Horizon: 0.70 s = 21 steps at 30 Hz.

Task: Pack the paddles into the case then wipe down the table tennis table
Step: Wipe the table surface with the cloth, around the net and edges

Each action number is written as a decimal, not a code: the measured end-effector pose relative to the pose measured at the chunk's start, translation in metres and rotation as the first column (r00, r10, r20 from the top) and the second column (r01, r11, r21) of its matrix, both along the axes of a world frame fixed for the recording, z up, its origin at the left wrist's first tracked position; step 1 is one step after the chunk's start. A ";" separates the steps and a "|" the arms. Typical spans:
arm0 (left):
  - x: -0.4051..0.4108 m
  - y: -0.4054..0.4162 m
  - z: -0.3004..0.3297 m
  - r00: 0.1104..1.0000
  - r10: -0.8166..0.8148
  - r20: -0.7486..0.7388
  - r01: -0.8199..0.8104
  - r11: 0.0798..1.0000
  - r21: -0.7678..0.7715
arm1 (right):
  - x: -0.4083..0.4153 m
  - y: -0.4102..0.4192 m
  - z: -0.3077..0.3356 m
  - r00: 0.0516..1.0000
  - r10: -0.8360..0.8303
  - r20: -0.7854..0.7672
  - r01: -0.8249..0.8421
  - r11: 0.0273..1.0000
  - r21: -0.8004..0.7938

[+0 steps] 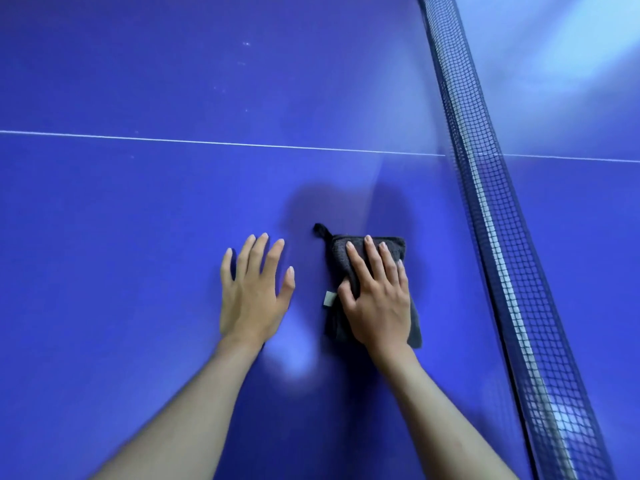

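The folded dark grey terry cloth (372, 289) lay flat on the glossy blue table tennis table (138, 220), near the dark mesh net (485, 209). The right hand (375, 299) pressed down on the cloth with straight, slightly spread fingers, the thumb lying on the cloth's left edge; nothing was clamped. The hand hid most of the cloth; only its far edge, left strip, near corners, small hanging loop (320, 230) and pale label (329, 299) showed. The left hand (254, 292) rested on the bare table just beside the cloth, fingers straight and apart, gripping nothing. A thin white centre line (207, 143) crossed the surface beyond the hands. The net's lower end was cut off at the frame edge. No paddles or case appeared in view.
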State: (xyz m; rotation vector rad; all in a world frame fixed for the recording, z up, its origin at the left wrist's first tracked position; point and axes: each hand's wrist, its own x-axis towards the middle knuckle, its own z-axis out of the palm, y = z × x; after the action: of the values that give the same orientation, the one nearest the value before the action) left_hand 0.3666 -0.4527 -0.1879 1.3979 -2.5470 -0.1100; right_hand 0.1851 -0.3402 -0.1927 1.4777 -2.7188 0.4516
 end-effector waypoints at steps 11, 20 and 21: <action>-0.004 -0.004 -0.006 0.999 0.016 -0.030 -0.017 0.999 -0.049 | -0.099 -0.164 0.008 0.998 0.046 0.043 -0.047 0.998 0.032; -0.004 -0.006 -0.006 1.000 -0.007 0.001 0.007 0.999 -0.043 | -0.106 -0.178 0.004 0.996 0.073 0.055 -0.074 0.997 0.016; -0.004 -0.007 -0.006 1.000 -0.007 0.003 0.007 1.000 -0.030 | -0.098 -0.171 0.004 0.996 0.068 0.057 -0.069 0.997 0.015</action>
State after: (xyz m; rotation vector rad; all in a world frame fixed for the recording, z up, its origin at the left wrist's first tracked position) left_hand 0.3625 -0.4594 -0.1944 1.3791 -2.5453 -0.0700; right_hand 0.0869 -0.5112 -0.1887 1.5909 -2.7275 0.4807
